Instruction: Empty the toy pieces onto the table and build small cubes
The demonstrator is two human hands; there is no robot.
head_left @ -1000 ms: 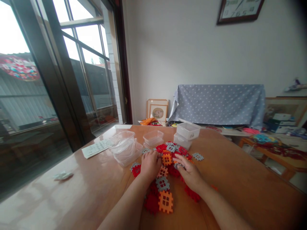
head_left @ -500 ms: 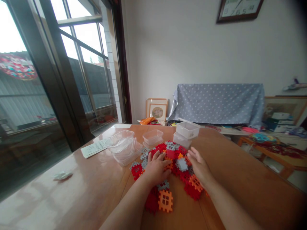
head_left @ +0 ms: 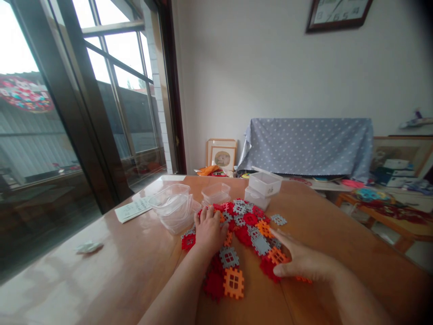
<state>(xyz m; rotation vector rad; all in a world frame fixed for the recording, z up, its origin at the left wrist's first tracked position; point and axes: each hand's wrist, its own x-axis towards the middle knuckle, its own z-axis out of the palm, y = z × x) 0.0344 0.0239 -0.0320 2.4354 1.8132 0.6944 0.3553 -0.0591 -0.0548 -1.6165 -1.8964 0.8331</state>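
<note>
Brown tabletop (head_left: 324, 239), messy heap of interlocking plastic tiles (head_left: 250, 220): left hand (head_left: 208, 230) on them, fingers slightly apart; right hand (head_left: 297, 259) beside them, thumb spread.

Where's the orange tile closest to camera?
Head view, bottom centre: the orange tile lies right of a red tile, just below a grey tile in frame.

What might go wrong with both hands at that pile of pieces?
The left hand hides pieces beneath it, so some might shift unseen. The upper white box sits off-centre on the lower box, right behind the pile; a push could topple it. The right hand might nudge nearby pieces.
</note>
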